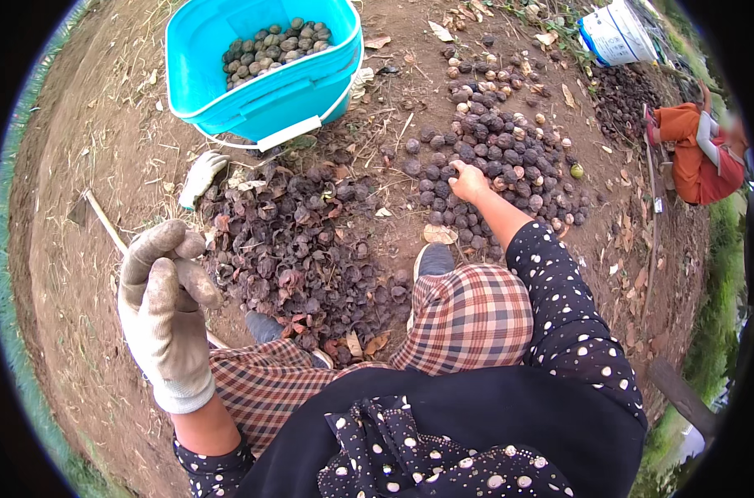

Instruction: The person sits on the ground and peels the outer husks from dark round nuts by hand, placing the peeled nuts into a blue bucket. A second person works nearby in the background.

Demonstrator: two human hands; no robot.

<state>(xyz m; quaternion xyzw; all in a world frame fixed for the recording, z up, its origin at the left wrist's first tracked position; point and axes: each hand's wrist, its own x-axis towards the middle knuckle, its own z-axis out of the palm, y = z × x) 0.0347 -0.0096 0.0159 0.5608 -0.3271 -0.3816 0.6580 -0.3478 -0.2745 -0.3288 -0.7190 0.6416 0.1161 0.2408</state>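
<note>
My left hand (166, 311) wears a soiled white knit glove and is raised at the left, its fingers loosely curled; I see nothing between them. My bare right hand (468, 180) reaches out to the left edge of a pile of dark, round nuts in their husks (486, 146). Its fingertips are at one of the dark nuts, partly hidden, so whether they grip it cannot be told. Between my feet spreads a heap of split dark husks (290, 249). Above that heap stands a turquoise plastic bucket (265, 106), part filled with greyish-brown hulled nuts (277, 46).
Another white glove (204, 177) lies beside the bucket. A tool with a wooden handle (106, 218) rests on the soil at left. Far right, a person in orange and red (694, 149) sits by another dark heap (623, 96) and a tipped white bucket (620, 34).
</note>
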